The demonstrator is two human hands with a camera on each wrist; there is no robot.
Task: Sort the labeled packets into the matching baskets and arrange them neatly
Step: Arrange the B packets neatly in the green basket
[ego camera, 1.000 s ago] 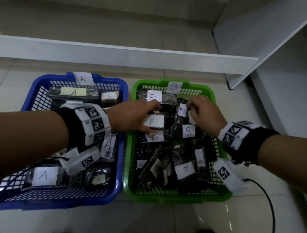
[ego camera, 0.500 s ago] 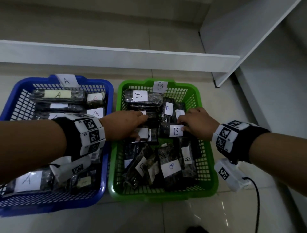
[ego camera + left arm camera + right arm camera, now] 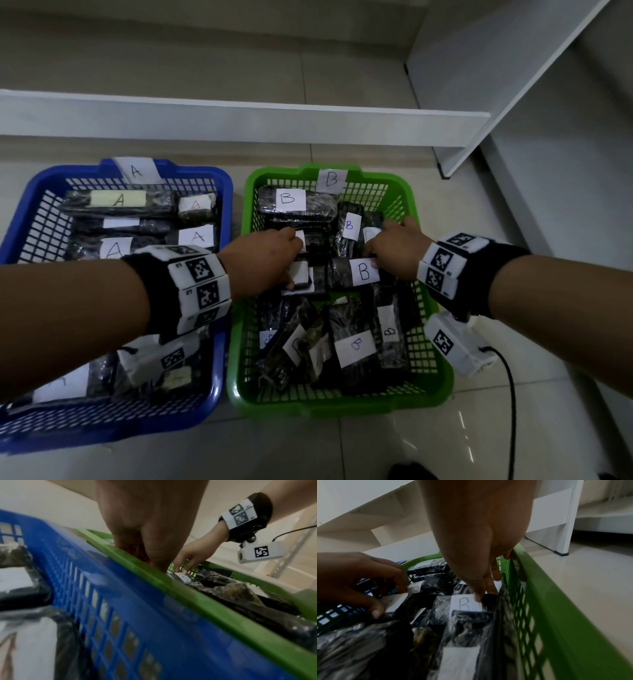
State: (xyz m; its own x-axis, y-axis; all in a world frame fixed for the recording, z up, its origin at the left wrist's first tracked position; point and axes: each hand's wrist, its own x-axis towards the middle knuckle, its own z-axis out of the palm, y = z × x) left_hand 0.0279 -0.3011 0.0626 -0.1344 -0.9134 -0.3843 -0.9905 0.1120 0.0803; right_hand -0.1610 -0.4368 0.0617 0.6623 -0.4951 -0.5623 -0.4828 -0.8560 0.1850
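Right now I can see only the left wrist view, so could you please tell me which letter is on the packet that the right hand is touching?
Observer: The right hand pinches the end of a packet labelled B.
Operator: Thank you. Does the basket's own tag match it?
Observer: Yes, the green basket carries a rim tag reading B.
Operator: And what is in the left hand's grip?
Observer: The left hand holds a white-labelled packet; its letter is hidden.
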